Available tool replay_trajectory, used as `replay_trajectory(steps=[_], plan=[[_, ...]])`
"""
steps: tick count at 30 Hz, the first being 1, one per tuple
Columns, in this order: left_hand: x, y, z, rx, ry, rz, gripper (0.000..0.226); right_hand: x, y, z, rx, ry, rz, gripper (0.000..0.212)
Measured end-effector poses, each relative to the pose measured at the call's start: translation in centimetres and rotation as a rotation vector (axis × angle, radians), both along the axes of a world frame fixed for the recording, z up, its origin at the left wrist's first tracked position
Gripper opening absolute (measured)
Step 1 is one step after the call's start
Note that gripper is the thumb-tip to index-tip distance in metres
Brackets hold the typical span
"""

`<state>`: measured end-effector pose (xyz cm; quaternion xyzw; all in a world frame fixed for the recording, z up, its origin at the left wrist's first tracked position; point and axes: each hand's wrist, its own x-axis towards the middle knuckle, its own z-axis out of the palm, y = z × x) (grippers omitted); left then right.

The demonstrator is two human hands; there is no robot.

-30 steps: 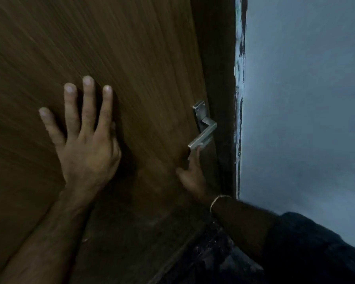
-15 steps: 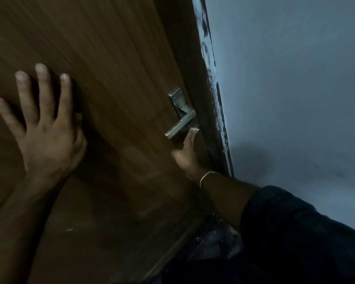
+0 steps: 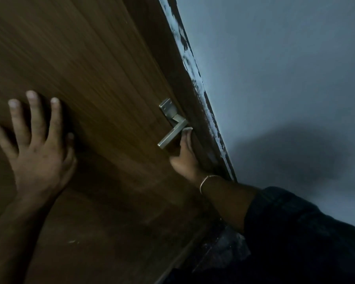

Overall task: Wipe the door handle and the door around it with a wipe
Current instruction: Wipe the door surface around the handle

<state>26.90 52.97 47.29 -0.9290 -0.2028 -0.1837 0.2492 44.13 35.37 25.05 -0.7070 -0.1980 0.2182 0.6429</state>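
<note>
A brown wooden door (image 3: 90, 78) fills the left half of the view. Its silver lever handle (image 3: 172, 132) sits near the door's right edge. My left hand (image 3: 37, 152) lies flat on the door with fingers spread, well left of the handle. My right hand (image 3: 184, 158) presses against the door just below and right of the lever, fingers pointing up beside it. A small white edge of the wipe (image 3: 187, 129) shows at the fingertips; the rest is hidden under the hand.
A dark door frame with chipped white paint (image 3: 195, 83) runs along the door's right edge. A plain grey wall (image 3: 275, 78) lies to its right. My dark sleeve (image 3: 295, 232) covers the lower right corner.
My right hand has slid up from under the lever's free end to beside the lever, near the door edge. The view has tilted and my left hand stays flat on the door.
</note>
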Motion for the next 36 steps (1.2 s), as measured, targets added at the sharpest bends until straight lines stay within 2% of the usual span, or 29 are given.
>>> replay_trajectory(steps=[2,5,9,10,13,16,18,21,25,27,28,31,33,35,36], plan=[[0.4,0.1,-0.1,-0.056,0.040,0.013,0.073,0.1,0.2,0.1,0.032,0.031,-0.047,0.106],[0.2,-1.3,0.3,-0.127,0.082,0.060,0.076,-1.9,0.3,-0.8,-0.075,-0.147,0.010,0.105],[-0.2,-2.4,0.4,-0.016,0.051,0.070,0.075,-2.8,0.9,0.5,-0.081,-0.004,-0.052,0.096],[-0.1,-2.8,0.5,-0.001,0.046,0.079,0.074,-3.6,1.2,1.3,-0.064,-0.030,-0.020,0.094],[-0.3,-3.6,0.7,-0.099,0.009,0.066,0.074,-6.8,1.9,2.8,-0.005,-0.189,0.084,0.105],[-0.7,-4.4,0.7,-0.014,-0.056,0.041,0.072,-9.0,3.2,4.5,0.002,-0.181,0.048,0.109],[-1.0,-4.4,0.9,0.008,-0.060,0.004,0.071,-11.2,4.6,6.7,-0.006,-0.343,0.076,0.111],[-1.7,-3.5,1.0,0.006,-0.063,-0.036,0.069,-12.4,5.9,10.2,0.051,-0.484,0.041,0.110],[-1.9,-3.1,1.2,0.006,-0.097,-0.078,0.066,-7.0,6.1,17.6,0.121,-0.741,-0.139,0.101],[-1.9,-2.9,1.2,0.016,-0.113,-0.093,0.065,-3.1,5.3,20.5,0.071,-0.696,-0.266,0.098],[-1.9,-2.7,1.1,0.021,-0.119,-0.102,0.064,-1.7,4.7,21.1,0.041,-0.611,-0.300,0.097],[-1.9,-2.3,0.8,0.014,-0.131,-0.126,0.065,-0.3,3.1,20.7,0.019,-0.306,-0.249,0.097],[-1.9,-2.4,0.7,0.031,-0.149,-0.131,0.065,-0.9,3.0,21.0,0.062,-0.187,-0.249,0.094],[-1.7,-2.5,0.7,0.052,-0.172,-0.142,0.064,-0.9,4.0,22.5,0.124,-0.211,-0.325,0.090],[-1.7,-2.5,0.7,0.054,-0.180,-0.151,0.063,-1.1,4.4,23.4,0.156,-0.310,-0.371,0.088]])
